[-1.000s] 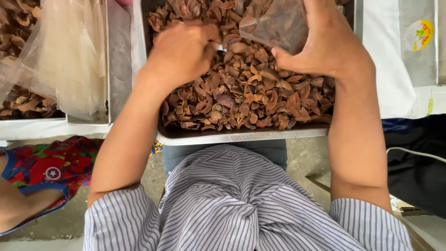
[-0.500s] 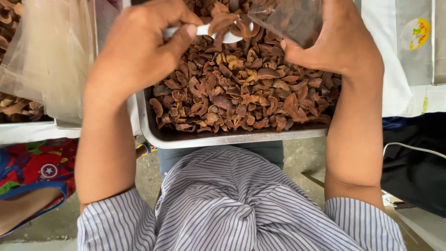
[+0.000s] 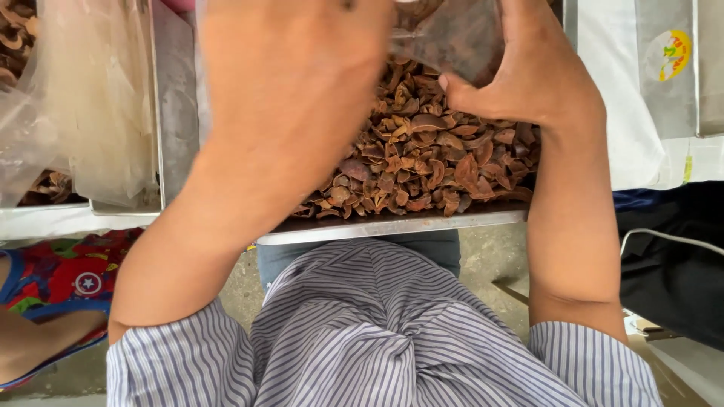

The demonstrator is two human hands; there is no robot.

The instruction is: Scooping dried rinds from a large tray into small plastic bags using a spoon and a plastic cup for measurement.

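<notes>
Raised nearer since before: my left hand (image 3: pixel 294 98), finger state hidden. Right hand (image 3: pixel 528 75) pinches clear bag (image 3: pixel 460 34) over metal tray (image 3: pixel 392 226) of brown shells (image 3: pixel 422 158); concrete floor (image 3: pixel 483 256) below.

Two hands: left hand (image 3: pixel 294 83), right hand (image 3: pixel 528 71). One metal tray (image 3: pixel 392 224), centre. One clear bag (image 3: pixel 452 34), top. Brown shell pieces (image 3: pixel 422 158): too many to count.

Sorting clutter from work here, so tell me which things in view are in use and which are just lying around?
In use: left hand; right hand gripping clear bag; metal tray of brown dried pieces.

Lying about: empty plastic bags; second tray; white cable.
</notes>
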